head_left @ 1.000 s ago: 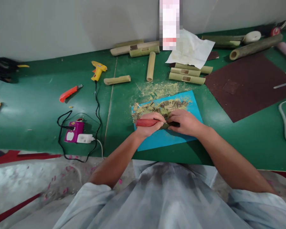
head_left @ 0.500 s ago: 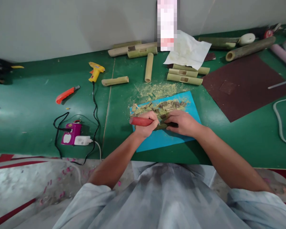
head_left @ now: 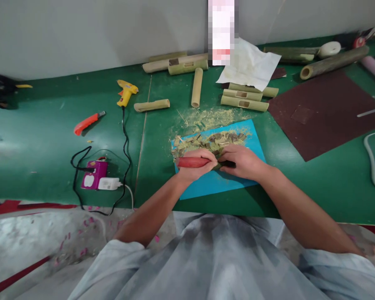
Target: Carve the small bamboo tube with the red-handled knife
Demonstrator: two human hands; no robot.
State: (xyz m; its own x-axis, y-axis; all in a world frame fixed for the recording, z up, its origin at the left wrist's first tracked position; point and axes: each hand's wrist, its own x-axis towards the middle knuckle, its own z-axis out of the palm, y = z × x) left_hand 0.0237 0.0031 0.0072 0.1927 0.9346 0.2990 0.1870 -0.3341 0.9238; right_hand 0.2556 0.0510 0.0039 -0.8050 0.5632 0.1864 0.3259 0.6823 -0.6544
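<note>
My left hand (head_left: 198,165) is closed round a tool with a thick red handle (head_left: 192,162); its working end is hidden by the fingers. My right hand (head_left: 242,161) is closed on a small dark-green bamboo piece (head_left: 220,165), mostly covered by both hands. The fingertips of the two hands almost meet over this piece. Beneath them lies a blue sheet (head_left: 206,188). Many bamboo chips (head_left: 210,141) and pale shavings are heaped along its far side, just beyond my fingers.
Cut bamboo tubes (head_left: 244,103) lie behind the sheet, some with slots. To the left are a yellow glue gun (head_left: 127,92), an orange utility knife (head_left: 88,123) and a purple power block (head_left: 94,175) with cords. A brown sheet (head_left: 328,112) is on the right.
My left hand has slid to the right with the red-handled tool, closing the gap to my right hand. The bamboo piece shows less now. The view has shifted slightly.
</note>
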